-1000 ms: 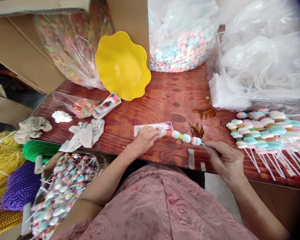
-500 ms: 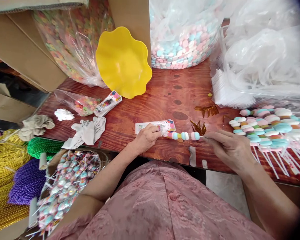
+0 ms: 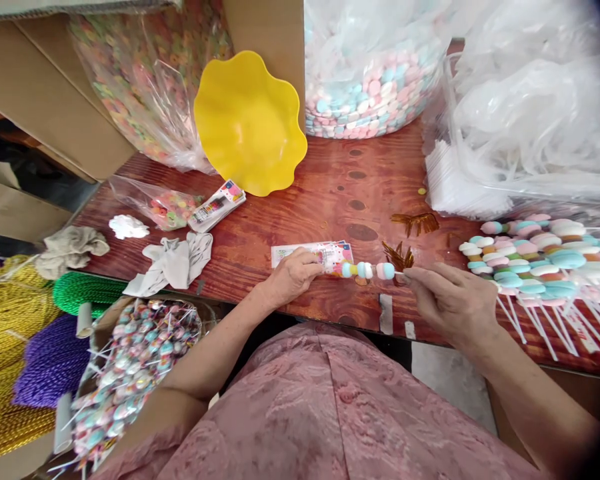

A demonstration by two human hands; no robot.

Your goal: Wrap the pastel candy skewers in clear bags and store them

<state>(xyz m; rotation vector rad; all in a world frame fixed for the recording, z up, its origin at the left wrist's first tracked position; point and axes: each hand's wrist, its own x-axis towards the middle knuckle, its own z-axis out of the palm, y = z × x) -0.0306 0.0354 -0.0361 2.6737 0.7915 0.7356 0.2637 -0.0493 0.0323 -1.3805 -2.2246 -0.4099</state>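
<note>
A marshmallow skewer (image 3: 366,270) in pink, white, blue and yellow lies level between my hands, low over the table's front edge. My right hand (image 3: 450,300) pinches its white stick at the right end. Closed around the left end is my left hand (image 3: 294,275), gripping what looks like a small clear printed bag (image 3: 334,268) around the tip; its exact edges are hard to make out. Just behind the left fingers lies a stack of printed bags (image 3: 285,253). Bronze-coloured twist ties (image 3: 399,256) are on the table behind the skewer.
Finished-looking skewers (image 3: 540,257) lie piled on the right, before a clear tray (image 3: 530,183). Behind stand a bag of marshmallows (image 3: 370,100) and a yellow scalloped bowl (image 3: 253,127). White gloves (image 3: 175,263) lie left; a box of wrapped skewers (image 3: 135,367) stands below.
The skewer has shifted slightly left toward my left hand, its marshmallows sitting farther from my right fingers, with more bare stick showing. My left hand stays nearly in place.
</note>
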